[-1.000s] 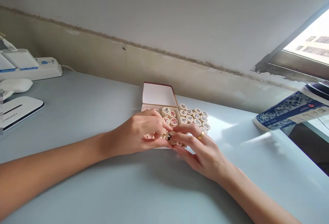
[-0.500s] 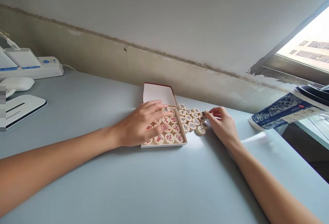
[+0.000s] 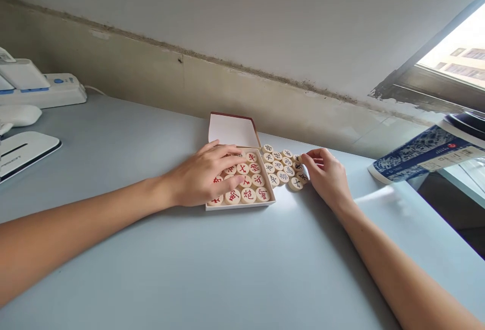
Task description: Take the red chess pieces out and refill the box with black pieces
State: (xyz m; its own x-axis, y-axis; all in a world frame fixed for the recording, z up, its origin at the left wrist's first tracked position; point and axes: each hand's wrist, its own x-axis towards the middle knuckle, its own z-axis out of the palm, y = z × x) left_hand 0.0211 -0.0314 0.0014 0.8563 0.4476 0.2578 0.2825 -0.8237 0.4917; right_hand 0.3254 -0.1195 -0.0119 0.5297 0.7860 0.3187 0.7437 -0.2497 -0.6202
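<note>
An open cardboard box (image 3: 241, 207) holds rows of round Chinese chess pieces (image 3: 248, 195), mostly with red characters. Over its left side lies my left hand (image 3: 212, 176), fingers stretched out and resting on the pieces, hiding some of them. Just right of the box, a close group of black-lettered Chinese chess pieces (image 3: 283, 176) lies flat on the table. At the right edge of this group is my right hand (image 3: 328, 176), its thumb and forefinger brought together on a piece there. The fingers partly cover that piece.
The box's lid (image 3: 233, 130) stands folded back towards the wall. A blue-and-white paper cup (image 3: 424, 153) stands near the right table edge. At the left are a power strip (image 3: 64, 90) with plugs, a white rounded object (image 3: 18, 115) and a flat white device (image 3: 30, 150).
The view has shifted slightly, so most things sit a little higher. My right fingertips have come closer in against the black-lettered pieces. The left hand stays over the box.
</note>
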